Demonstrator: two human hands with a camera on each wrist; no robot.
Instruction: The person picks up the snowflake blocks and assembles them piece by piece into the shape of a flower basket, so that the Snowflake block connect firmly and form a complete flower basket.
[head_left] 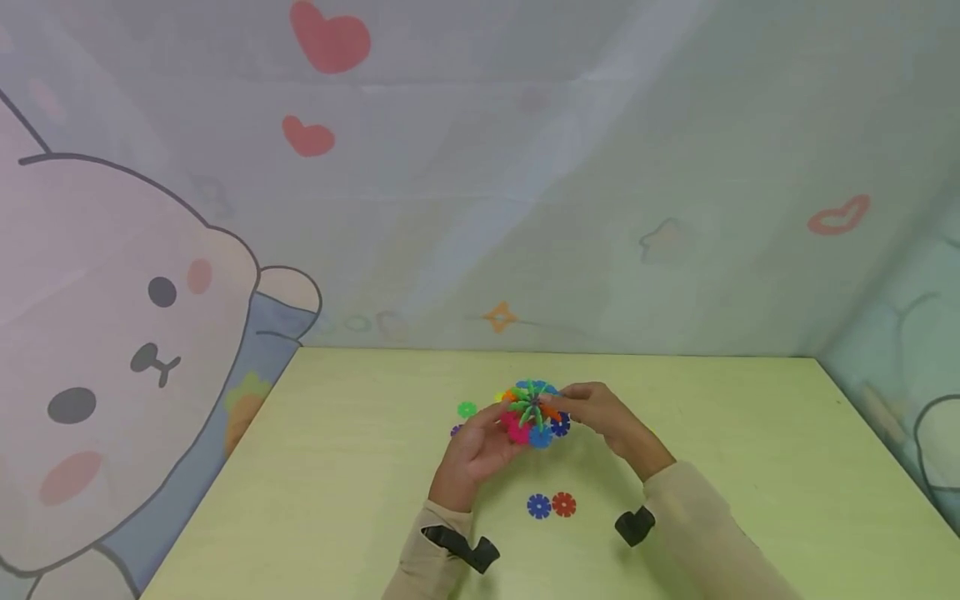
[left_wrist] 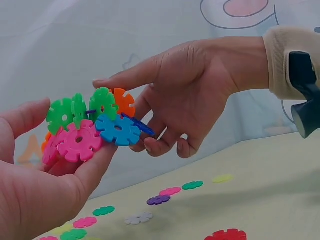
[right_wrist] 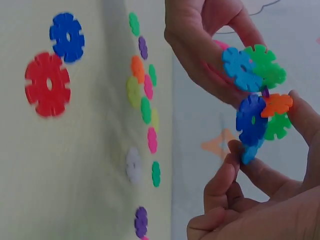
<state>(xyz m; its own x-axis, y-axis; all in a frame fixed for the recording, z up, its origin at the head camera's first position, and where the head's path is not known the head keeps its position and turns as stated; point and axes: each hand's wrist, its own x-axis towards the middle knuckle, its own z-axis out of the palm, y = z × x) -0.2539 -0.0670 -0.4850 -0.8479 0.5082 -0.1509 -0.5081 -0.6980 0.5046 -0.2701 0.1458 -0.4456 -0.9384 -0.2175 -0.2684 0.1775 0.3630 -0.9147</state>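
Observation:
A ball-like cluster of slotted plastic flower discs (head_left: 519, 430) in pink, blue, green and orange is held up above the table between both hands. My left hand (head_left: 474, 454) cradles it from the left, with the thumb by a green disc (left_wrist: 60, 117) and fingers under a pink disc (left_wrist: 72, 149). From the right, my right hand (head_left: 600, 410) pinches it, the thumb at an orange disc (right_wrist: 275, 106) and fingertips below at a blue disc (right_wrist: 247, 125). Green discs stand upright on the cluster's top. Its inner joints are mostly hidden.
On the pale yellow table (head_left: 337, 467), a loose blue disc (head_left: 532, 507) and a red disc (head_left: 557, 505) lie close together nearer me. Several loose discs, among them a green one (head_left: 467, 409) and a purple one (right_wrist: 141, 222), lie behind the hands. A printed cloth backdrop (head_left: 525, 208) rises behind.

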